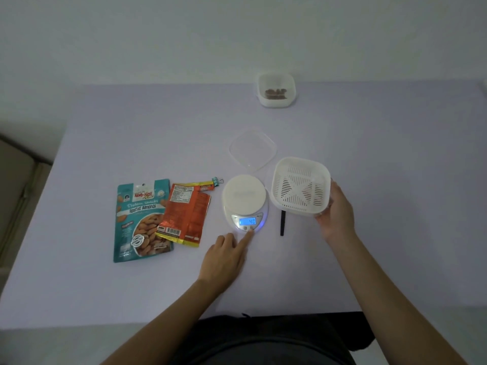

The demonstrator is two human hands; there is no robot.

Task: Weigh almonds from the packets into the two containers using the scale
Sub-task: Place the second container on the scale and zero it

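From the head camera, a pale lilac table (pixel 369 154) fills the view, with a small white scale (pixel 245 203) near its middle; the round platform is bare and the lit blue display (pixel 247 221) reads what looks like 40. The left hand (pixel 224 256) lies low over the table in front of the scale, its index finger stretched out with the tip on a button just below the display, the other fingers curled under — holding nothing. The right hand (pixel 336 214) grips the right side of a white slotted container (pixel 300 187), which is just beside the scale on the right and tilted so that its slotted bottom shows. A short black stick (pixel 282 223) lies on the table between scale and container. Left of the scale lie two packets, flat: a teal packet of roasted almonds (pixel 142 219) and an orange packet (pixel 185 213) overlapping its right edge, with a binder clip (pixel 217 181) at the orange one's top corner. A clear lid (pixel 253 150) lies behind the scale, and a second container (pixel 276 90), with a few almonds (pixel 276 93) in it, stands well apart at the far edge.
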